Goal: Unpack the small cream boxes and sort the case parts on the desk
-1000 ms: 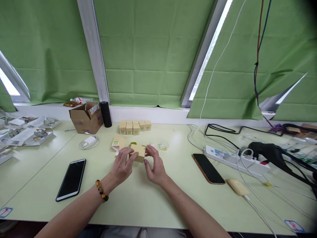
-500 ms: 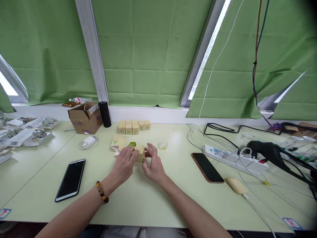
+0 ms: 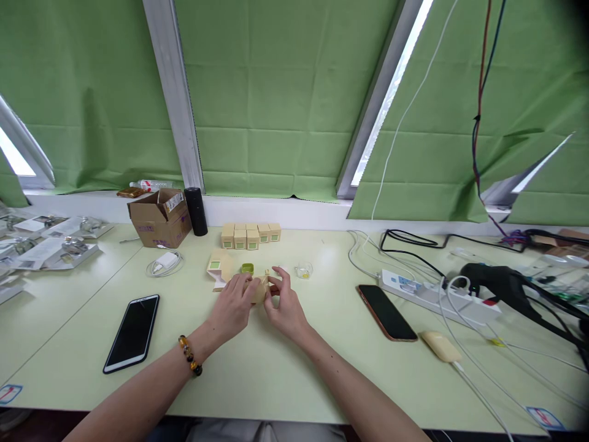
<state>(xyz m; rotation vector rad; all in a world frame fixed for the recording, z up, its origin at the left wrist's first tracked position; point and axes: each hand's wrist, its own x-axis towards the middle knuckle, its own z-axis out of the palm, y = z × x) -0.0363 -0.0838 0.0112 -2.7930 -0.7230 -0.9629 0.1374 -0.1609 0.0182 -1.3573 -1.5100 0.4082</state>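
Between my two hands is a small cream-coloured cardboard box (image 3: 260, 291), its end flaps partly hidden by my fingers. My left hand (image 3: 234, 301) grips its left side, fingers curled over the top. The fingertips and thumb of my right hand (image 3: 284, 307) pinch its right end. Just behind lies a small green square container (image 3: 247, 268). An opened cream carton (image 3: 219, 267) rests left of it. To the right sits a small clear plastic piece (image 3: 304, 270) with a yellow spot. Several closed cream boxes (image 3: 246, 238) stand in rows farther back.
A phone (image 3: 132, 333) lies on the left, another phone (image 3: 386, 312) on the right. Beyond that are a white power strip (image 3: 437, 299), a cream mouse (image 3: 440, 347) and tangled cables. A cardboard carton (image 3: 161, 222), black cylinder (image 3: 196, 212) and charger (image 3: 164, 262) are back left.
The box between my hands has turned slightly and its right end now looks less square. My right fingers have shifted a little at that end.
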